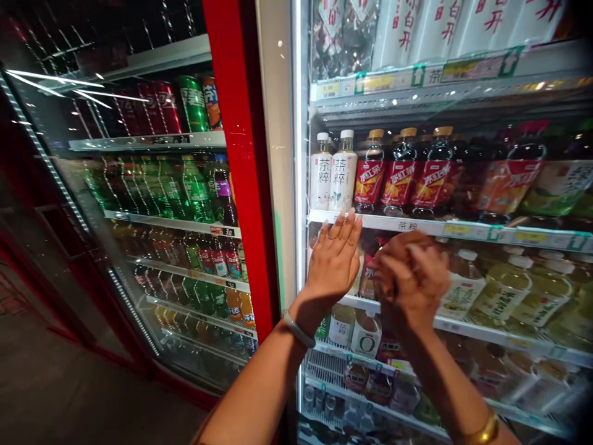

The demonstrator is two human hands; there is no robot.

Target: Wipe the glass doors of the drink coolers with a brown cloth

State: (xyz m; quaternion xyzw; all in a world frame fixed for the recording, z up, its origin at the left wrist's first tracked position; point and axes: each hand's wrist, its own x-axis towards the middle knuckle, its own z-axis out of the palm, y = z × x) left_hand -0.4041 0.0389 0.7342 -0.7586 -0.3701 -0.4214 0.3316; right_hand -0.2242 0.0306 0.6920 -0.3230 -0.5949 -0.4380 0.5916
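My left hand [336,256] is raised with its fingers straight and held nearly together, the palm toward the drinks cooler. It is empty, and I cannot tell whether it touches the glass. Just above its fingertips stand two white-labelled tea bottles [343,170] on a shelf. My right hand [419,275] is lifted to the right of it, slightly smeared, with loosely bent fingers set apart. No object shows in it. Behind its fingers is a dark hand-shaped patch, perhaps a reflection in the glass. Red-labelled iced tea bottles [398,176] line the shelf above this hand.
A red-framed cooler [241,154] with cans and green bottles stands to the left, beyond a pale upright post [273,123]. Pale yellow drink bottles [509,287] fill a shelf on the right. Price strips [463,232] run along the shelf edges.
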